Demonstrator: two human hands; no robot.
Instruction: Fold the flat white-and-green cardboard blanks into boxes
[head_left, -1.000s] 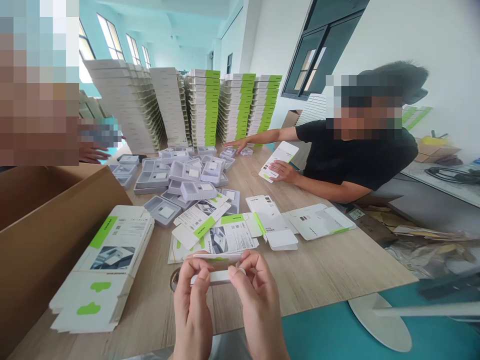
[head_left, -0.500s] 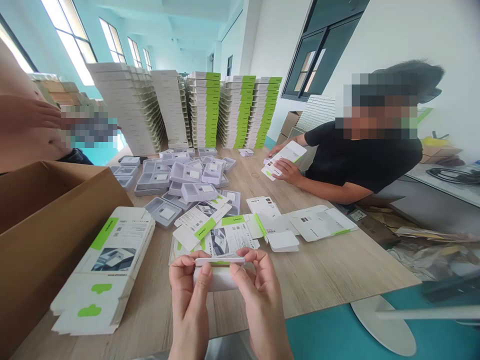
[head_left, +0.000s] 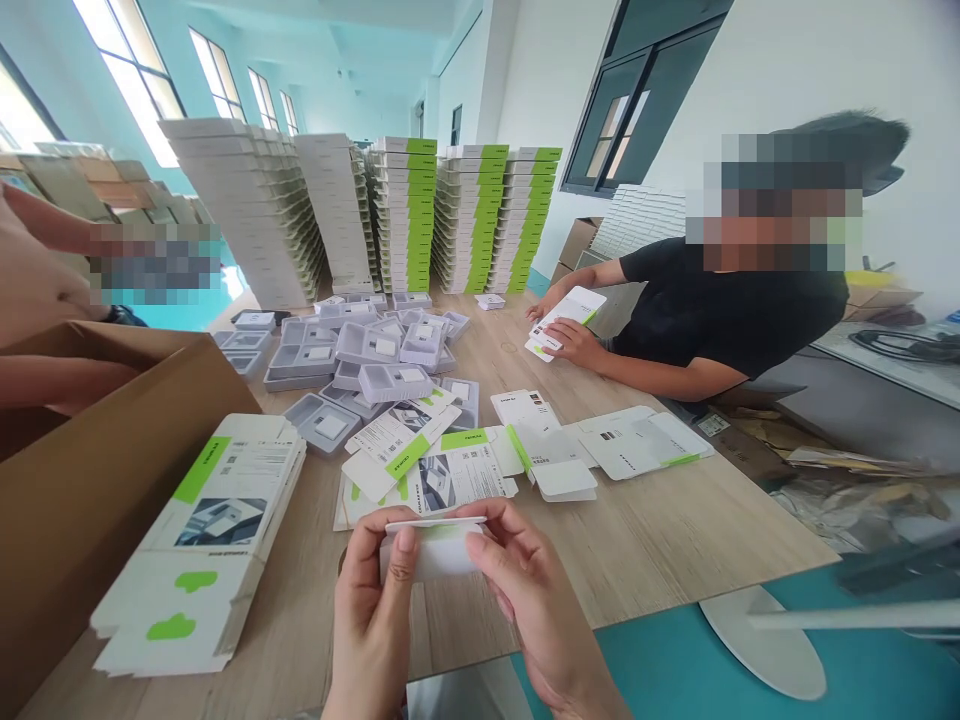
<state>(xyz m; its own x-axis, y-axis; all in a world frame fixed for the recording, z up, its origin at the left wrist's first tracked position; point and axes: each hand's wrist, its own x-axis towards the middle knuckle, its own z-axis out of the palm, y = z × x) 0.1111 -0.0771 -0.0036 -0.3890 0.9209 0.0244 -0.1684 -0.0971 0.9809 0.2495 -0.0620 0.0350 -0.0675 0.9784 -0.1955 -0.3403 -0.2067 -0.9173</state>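
Observation:
Both of my hands pinch a small white folded carton [head_left: 433, 548] with a green stripe, held just above the near edge of the wooden table [head_left: 660, 540]. My left hand [head_left: 373, 610] grips its left end with thumb on the front. My right hand [head_left: 525, 590] holds the right end with fingers curled over the top flap. Flat printed carton blanks [head_left: 442, 470] lie on the table right behind the carton.
A stack of flat cartons [head_left: 206, 540] lies at my left beside an open cardboard box [head_left: 97, 470]. Grey plastic trays [head_left: 360, 360] crowd the table middle, tall carton stacks [head_left: 420, 215] behind. A person in black [head_left: 720, 310] sits at right holding a carton; another person's arms [head_left: 45, 300] reach over the box.
The carton has turned in my hands so its white face shows, and my right hand has shifted lower right. The person at right drew the outstretched arm back to a carton.

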